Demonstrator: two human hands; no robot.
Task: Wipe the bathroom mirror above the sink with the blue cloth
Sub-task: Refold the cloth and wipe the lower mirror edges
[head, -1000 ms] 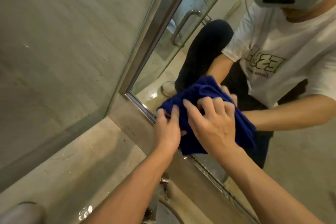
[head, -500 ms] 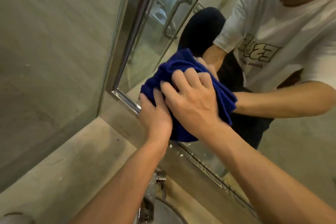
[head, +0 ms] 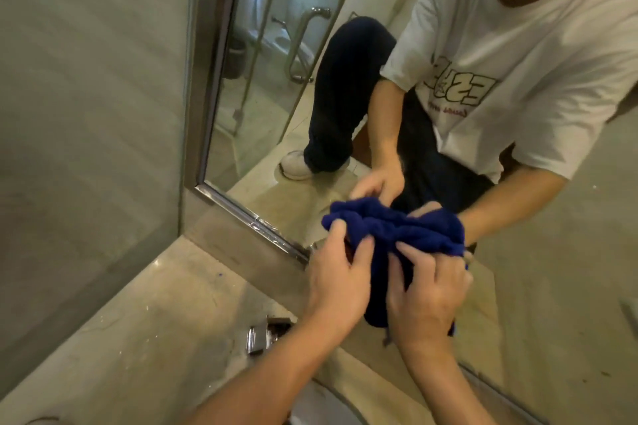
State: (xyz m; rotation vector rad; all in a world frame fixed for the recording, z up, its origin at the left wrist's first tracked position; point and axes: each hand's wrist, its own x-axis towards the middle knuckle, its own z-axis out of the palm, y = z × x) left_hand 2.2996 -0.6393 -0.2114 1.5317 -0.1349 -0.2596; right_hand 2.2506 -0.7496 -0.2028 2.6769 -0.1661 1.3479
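Gripping the bunched blue cloth [head: 407,235] with both hands: left hand [head: 340,283] at about 9 o'clock of the bundle, thumb and fingers curled into its folds; right hand [head: 428,304] at about 5 o'clock, fingers clamped on the dark hanging part. Cloth held just in front of the bathroom mirror [head: 345,55], low on the glass near its bottom edge; cannot tell whether touching the glass. Framed in polished metal [head: 238,214], the bottom strip running from 10 o'clock toward 4 o'clock, the side strip rising toward 12 o'clock. Showing in the glass: a person in a white printed T-shirt and dark trousers, a white headset, a glass door with a metal handle, a toilet beyond. Lying below the mirror at 7 o'clock, a beige stone tabletop [head: 148,317], scuffed and flecked with white specks. Standing at 6 o'clock, a chrome tap [head: 262,338], with the pale sink rim [head: 328,400] beneath the forearms. Rising at 9 o'clock, a grey tiled wall [head: 86,97].
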